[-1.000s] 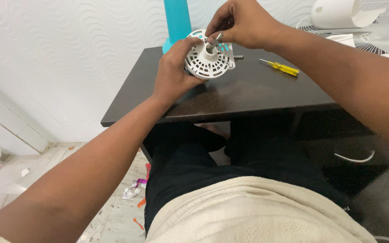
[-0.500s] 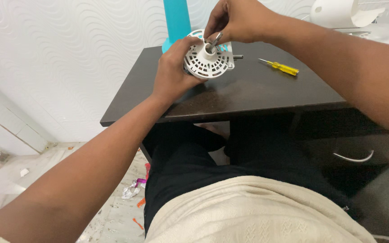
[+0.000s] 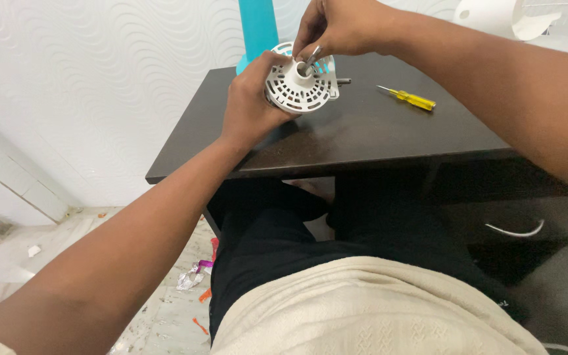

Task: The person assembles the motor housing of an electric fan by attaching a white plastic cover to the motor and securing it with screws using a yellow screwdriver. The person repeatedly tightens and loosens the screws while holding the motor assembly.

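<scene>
My left hand (image 3: pixel 250 105) grips a round white slotted plastic motor cover (image 3: pixel 299 87) from its left side, holding it above the dark table (image 3: pixel 363 131). A metal shaft (image 3: pixel 311 58) sticks up out of the cover's central hole. My right hand (image 3: pixel 340 27) reaches in from the upper right, and its fingertips pinch the top of that shaft. A second short metal stub (image 3: pixel 343 81) pokes out at the cover's right edge.
A yellow-handled screwdriver (image 3: pixel 407 97) lies on the table to the right of the cover. A turquoise stand (image 3: pixel 258 29) rises behind it against the white patterned wall. White fan parts and a wire grille (image 3: pixel 514 20) sit at the upper right. Foil scraps (image 3: pixel 192 276) litter the floor.
Both hands and the cover have shifted slightly up and left. The right fingers stay on the shaft. The screwdriver has not moved.
</scene>
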